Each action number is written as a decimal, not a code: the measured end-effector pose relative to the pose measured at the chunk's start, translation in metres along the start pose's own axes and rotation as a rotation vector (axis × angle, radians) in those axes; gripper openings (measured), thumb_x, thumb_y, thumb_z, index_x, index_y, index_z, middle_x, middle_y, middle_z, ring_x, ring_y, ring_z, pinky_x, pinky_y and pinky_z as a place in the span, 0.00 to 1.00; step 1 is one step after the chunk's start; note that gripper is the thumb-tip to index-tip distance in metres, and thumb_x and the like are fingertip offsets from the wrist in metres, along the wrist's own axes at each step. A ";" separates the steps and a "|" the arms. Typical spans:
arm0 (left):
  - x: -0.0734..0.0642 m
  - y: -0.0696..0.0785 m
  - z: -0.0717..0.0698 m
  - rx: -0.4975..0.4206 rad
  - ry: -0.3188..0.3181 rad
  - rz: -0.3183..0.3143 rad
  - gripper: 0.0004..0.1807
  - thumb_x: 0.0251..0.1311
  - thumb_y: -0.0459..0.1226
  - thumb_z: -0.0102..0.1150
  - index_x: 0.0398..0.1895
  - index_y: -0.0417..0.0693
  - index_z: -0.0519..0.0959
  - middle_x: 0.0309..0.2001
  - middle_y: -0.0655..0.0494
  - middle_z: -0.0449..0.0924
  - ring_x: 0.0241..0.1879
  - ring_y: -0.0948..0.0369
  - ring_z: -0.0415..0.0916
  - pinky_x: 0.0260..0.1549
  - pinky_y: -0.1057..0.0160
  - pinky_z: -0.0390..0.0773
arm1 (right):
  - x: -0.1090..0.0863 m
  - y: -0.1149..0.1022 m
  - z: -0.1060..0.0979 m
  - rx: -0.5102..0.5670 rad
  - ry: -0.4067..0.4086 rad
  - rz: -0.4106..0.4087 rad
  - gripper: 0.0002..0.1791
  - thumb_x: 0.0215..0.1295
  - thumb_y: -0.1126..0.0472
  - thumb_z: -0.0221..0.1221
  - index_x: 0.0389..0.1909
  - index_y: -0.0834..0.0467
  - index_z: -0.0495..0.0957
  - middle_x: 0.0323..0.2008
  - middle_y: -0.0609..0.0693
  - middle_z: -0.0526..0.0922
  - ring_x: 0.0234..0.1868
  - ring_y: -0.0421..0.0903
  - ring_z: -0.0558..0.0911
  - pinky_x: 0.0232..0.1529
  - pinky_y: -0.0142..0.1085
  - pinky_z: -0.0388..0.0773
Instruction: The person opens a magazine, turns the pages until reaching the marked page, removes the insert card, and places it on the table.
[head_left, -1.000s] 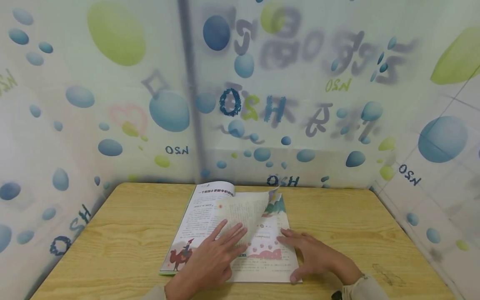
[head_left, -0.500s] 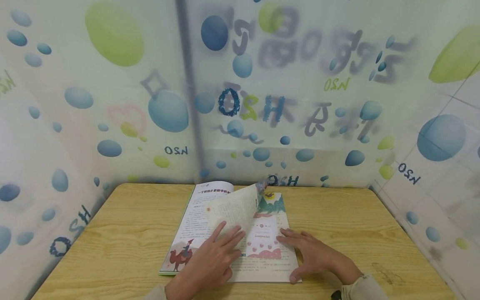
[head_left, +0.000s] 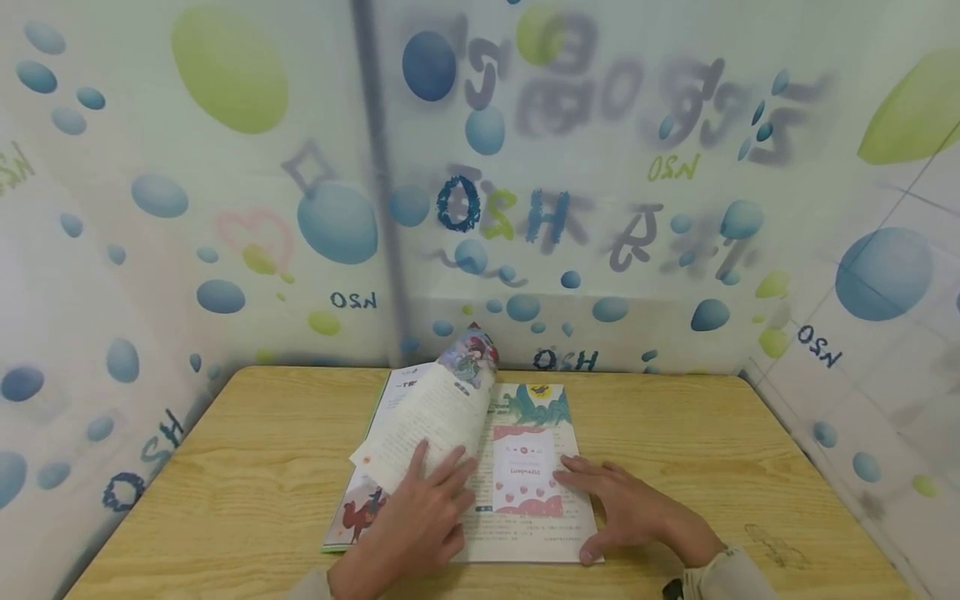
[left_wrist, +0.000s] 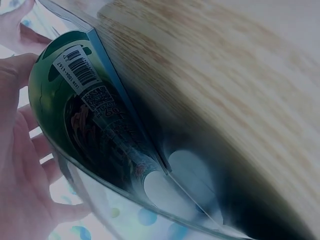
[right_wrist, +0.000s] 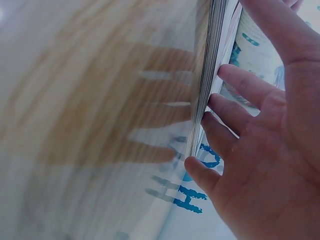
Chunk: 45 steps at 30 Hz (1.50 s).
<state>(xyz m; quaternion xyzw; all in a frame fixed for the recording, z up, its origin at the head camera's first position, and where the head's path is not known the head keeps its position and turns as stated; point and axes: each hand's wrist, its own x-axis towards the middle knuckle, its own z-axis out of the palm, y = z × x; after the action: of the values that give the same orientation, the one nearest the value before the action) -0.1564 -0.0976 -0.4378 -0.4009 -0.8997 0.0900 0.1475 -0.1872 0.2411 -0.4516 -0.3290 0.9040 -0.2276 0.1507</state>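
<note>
A magazine (head_left: pixel 525 546) lies spread on the table. Its loose page (head_left: pixel 438 412) curls over towards the left, showing a colourful picture at its raised far corner. My left hand (head_left: pixel 422 512) lies across the lower part of that page with fingers spread. On the right page rests a pink and white card (head_left: pixel 525 483) printed with strawberries. My right hand (head_left: pixel 626 507) rests at the right edge, fingertips beside the card and thumb at the near corner. In the left wrist view, the green cover (left_wrist: pixel 52 95) with a barcode bends near the left hand's fingers.
The wooden table (head_left: pixel 697 442) runs back to a pale curtain (head_left: pixel 600 250) printed with blue and green spots. Similar walls stand at both sides. A camel picture (head_left: pixel 360 512) shows on the left page.
The loose page has swung from right to left, uncovering the whole card and covering much of the left page. My left hand has shifted slightly left; the right hand stays put.
</note>
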 end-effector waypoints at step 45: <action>-0.001 -0.005 -0.001 -0.324 -0.189 -0.228 0.26 0.63 0.52 0.57 0.60 0.49 0.79 0.70 0.46 0.67 0.70 0.44 0.63 0.47 0.28 0.72 | 0.068 0.002 -0.018 0.016 0.173 0.187 0.48 0.56 0.41 0.70 0.72 0.59 0.65 0.72 0.58 0.65 0.74 0.59 0.61 0.70 0.56 0.58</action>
<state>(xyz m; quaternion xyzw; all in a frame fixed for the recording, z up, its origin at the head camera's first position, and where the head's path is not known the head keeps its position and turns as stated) -0.1584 -0.1018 -0.4354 -0.3046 -0.9518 -0.0357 0.0054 -0.2455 0.2030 -0.4459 -0.2210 0.9386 -0.2472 0.0954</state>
